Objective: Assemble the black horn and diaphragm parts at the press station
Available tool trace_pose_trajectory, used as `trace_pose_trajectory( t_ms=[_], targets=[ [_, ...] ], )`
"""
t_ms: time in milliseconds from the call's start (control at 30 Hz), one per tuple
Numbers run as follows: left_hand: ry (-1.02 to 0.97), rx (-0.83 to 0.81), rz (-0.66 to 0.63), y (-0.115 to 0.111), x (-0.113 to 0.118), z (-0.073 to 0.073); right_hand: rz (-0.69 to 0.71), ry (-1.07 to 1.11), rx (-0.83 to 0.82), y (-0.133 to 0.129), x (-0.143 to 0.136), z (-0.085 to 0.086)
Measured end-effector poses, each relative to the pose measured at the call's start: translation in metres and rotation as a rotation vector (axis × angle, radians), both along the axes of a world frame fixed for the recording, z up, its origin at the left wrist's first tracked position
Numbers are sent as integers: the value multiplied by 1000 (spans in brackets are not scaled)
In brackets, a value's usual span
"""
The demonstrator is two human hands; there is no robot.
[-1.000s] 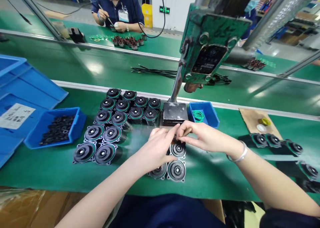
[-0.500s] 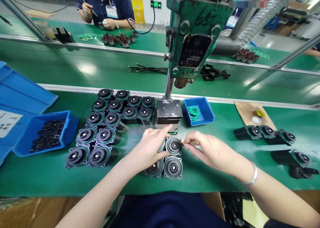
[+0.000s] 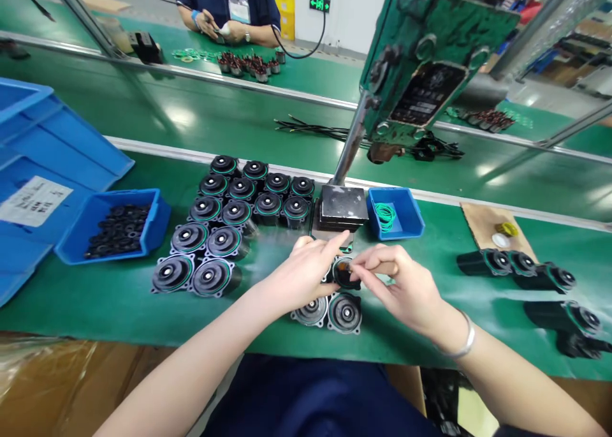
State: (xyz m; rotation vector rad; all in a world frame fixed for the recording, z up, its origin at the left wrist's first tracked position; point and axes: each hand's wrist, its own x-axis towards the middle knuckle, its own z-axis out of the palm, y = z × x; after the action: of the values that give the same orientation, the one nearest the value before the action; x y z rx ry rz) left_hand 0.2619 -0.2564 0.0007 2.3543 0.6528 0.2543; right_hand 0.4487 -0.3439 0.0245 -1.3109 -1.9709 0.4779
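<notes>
The left forearm (image 3: 205, 354) slants up from the bottom left to the middle of the frame, where the left hand (image 3: 306, 274) is back upward, index finger stretched to the upper right, thumb spread apart below. From the lower right, the right forearm (image 3: 516, 373) reaches inward; the right hand (image 3: 404, 287), right of centre, pinches thumb and forefinger together.

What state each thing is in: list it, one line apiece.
Left hand: thumb and index finger apart.
Right hand: pinching a slim tool.
Front housings: upright.
Left housings: upright, green-ringed.
Far-right housings: upright or lying, unclear.
Small left bin: part-filled with black parts.
Small right bin: part-filled with green rings.
Press head: raised above the black block.
Exit sign: lit.
</notes>
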Motion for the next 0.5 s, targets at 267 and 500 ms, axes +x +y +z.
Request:
trace_pose_trajectory(
  t_ms=[267,500],
  targets=[
    [8,23,-17,3,0,3,316,-436,153,-8,-6,10],
    [-5,65,-19,4,3,0,413,-603,72,-23,12,33]
  ],
)
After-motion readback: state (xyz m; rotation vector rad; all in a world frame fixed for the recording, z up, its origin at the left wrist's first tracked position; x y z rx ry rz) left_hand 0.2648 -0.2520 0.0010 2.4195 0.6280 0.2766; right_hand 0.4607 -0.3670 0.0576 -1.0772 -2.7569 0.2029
